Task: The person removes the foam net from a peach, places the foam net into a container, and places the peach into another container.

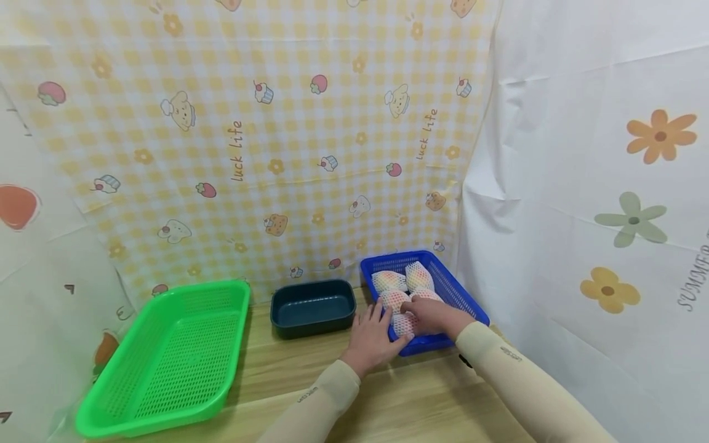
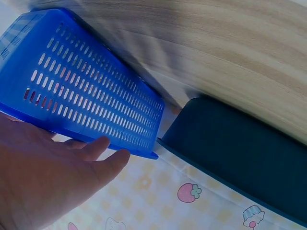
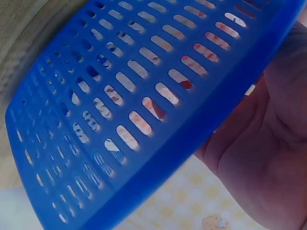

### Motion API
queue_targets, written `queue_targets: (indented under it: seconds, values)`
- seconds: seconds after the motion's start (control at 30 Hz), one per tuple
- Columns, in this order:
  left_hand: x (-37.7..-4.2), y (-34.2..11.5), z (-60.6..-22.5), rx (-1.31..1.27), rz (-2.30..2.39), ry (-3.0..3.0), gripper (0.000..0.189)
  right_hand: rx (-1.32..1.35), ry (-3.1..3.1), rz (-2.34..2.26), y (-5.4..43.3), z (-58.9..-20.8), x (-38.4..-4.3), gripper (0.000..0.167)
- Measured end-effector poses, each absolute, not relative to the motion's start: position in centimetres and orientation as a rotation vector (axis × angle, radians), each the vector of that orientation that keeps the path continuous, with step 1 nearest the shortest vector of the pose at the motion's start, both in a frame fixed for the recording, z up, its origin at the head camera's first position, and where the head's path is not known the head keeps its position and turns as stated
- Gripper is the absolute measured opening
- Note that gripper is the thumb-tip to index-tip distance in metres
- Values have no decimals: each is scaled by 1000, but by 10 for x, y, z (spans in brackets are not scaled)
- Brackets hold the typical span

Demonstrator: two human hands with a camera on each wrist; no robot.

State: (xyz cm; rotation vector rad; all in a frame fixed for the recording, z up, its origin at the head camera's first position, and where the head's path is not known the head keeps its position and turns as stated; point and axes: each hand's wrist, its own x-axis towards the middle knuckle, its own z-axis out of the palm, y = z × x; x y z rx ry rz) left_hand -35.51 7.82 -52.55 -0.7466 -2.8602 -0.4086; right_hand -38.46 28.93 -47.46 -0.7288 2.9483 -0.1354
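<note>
Several round fruits in white foam nets, with red and yellow showing through, lie in a blue basket [image 1: 456, 289] at the right in the head view. One netted fruit [image 1: 404, 325] is at the near left corner, between the hands. My left hand [image 1: 370, 339] lies at the basket's left rim with fingers spread; the left wrist view shows its fingers [image 2: 112, 163] extended along that rim. Over the near rim, my right hand [image 1: 434, 315] reaches in among the fruits. Its fingertips are hidden, and the basket wall [image 3: 124, 96] covers them in the right wrist view.
A dark teal rectangular tub [image 1: 312, 329] stands left of the blue basket, near the checked cloth backdrop [image 1: 288, 123]. Farther left is a large green mesh basket [image 1: 235, 344]. All stand on a wood-grain table [image 1: 288, 381]. A white cloth [image 1: 554, 184] hangs on the right.
</note>
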Motion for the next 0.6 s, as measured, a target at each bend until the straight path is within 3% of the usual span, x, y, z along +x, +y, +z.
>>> queue_targets:
  seconds: [0.23,0.6]
  values:
    - [-353,77,-525,-765,-445,-2853,94,-621,2918,-77,285,-479,-388,53]
    - [-355,77,-527,-758,-462,-2870,96,-640,2885,27,277,-487,-397,50]
